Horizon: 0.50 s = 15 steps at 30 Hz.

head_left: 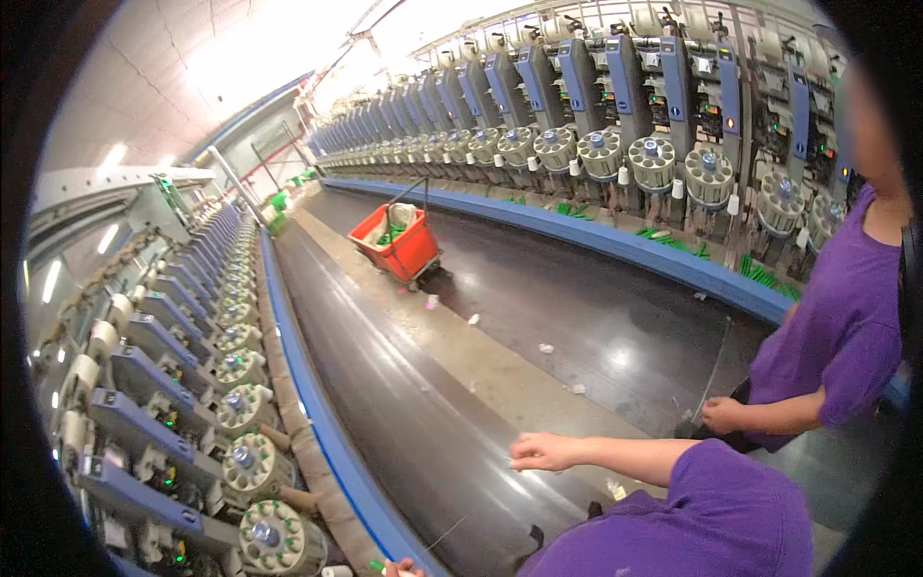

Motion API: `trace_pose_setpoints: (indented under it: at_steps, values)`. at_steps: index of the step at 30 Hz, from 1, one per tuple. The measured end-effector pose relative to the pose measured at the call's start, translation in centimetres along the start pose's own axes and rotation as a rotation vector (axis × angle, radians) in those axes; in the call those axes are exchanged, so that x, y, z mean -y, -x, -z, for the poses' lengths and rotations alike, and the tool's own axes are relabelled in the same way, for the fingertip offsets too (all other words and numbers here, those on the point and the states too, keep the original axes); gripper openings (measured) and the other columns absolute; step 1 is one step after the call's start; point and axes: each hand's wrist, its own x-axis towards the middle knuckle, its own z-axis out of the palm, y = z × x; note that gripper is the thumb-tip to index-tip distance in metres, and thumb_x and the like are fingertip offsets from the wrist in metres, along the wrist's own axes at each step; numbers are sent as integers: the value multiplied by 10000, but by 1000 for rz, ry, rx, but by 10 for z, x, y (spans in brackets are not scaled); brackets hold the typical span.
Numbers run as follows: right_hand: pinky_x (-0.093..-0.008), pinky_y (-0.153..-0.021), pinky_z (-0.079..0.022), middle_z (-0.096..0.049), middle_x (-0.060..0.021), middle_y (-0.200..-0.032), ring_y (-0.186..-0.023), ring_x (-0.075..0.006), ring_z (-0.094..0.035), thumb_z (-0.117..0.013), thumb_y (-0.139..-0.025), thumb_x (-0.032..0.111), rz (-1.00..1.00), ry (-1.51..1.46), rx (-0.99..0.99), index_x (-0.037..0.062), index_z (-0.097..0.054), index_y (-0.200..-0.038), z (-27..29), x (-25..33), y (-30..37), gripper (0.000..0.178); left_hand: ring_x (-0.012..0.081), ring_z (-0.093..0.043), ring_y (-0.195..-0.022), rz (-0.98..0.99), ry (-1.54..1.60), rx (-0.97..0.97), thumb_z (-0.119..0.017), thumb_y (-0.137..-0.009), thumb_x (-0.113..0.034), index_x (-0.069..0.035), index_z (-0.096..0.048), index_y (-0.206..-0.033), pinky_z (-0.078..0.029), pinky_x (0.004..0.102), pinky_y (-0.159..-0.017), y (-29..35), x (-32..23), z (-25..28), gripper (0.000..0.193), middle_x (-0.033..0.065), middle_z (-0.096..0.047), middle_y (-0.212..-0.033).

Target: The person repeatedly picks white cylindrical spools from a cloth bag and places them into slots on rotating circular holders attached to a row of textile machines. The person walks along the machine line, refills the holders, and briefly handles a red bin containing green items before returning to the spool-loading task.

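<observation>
My right hand point(545, 452) is held out over the dark aisle floor, arm bent in from the lower right in a purple sleeve. Its fingers are curled together, and whatever they may hold cannot be made out. At the bottom edge, only part of my left hand point(404, 568) shows, closed on a yarn bobbin point(377, 565) with a green tip. Close to that hand stands a round bobbin magazine point(281, 540) with green-tipped bobbins in its pockets, part of the left winding machine point(144, 500).
Another person point(817, 327) in a purple shirt stands at the right. A red wheeled cart point(404, 252) with white and green contents is up the aisle. Another winding machine point(625, 87) lines the right side behind a blue rail point(615, 240). White scraps point(546, 349) lie on the floor.
</observation>
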Motion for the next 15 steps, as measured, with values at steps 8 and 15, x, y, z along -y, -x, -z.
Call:
trace_pose_setpoints:
  at_steps: [8,15]
  values:
    - [-320,-765,-488,-671,-68,-929,-849,-169,-616,-559,-923,403,-491,-330,-356,57,-650,-920,22,-106,-144,358,182,-596,-709,-461,-1163,293,-752,-778,-190,-21,-578,-1033,-496,345,-622,-186,-96,-12,351,87,-610,-778]
    - [-288,-664,-489,-674,-23,-802,-729,-105,-604,-558,-896,501,-755,-395,-88,87,-648,-892,-38,-170,-241,424,197,-566,-544,-508,-685,73,-543,-928,-458,-105,-516,-748,-499,370,-561,-403,-270,-125,398,51,-559,-610]
